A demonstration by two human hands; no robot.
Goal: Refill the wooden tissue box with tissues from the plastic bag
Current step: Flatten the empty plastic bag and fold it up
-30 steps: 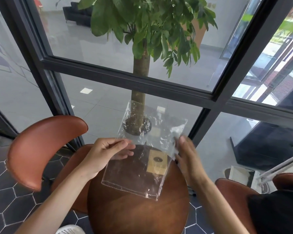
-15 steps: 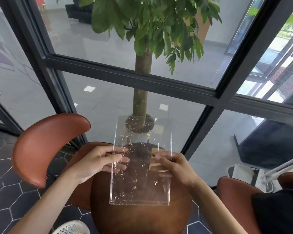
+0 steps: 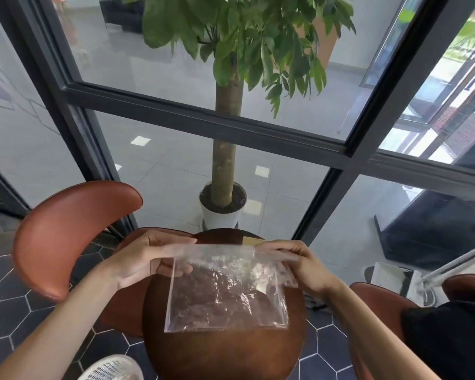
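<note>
I hold a clear plastic bag (image 3: 225,292) above the round wooden table (image 3: 225,352). My left hand (image 3: 146,259) pinches its top left edge and my right hand (image 3: 299,264) pinches its top right edge. The bag hangs flat, crinkled and see-through, and I see no tissues inside it. A strip of the wooden tissue box (image 3: 251,240) peeks out on the table behind the bag's top edge, between my hands; the rest of it is hidden.
A brown leather chair (image 3: 74,229) stands to the left of the table, another brown chair (image 3: 379,305) to the right. Beyond the dark-framed glass wall is a potted tree (image 3: 222,209). A white mesh basket (image 3: 113,368) sits at the lower left on hexagon tiles.
I turned the bag from upright to wide and lowered it. My hands moved apart to its top corners, and the tissue box is now mostly covered.
</note>
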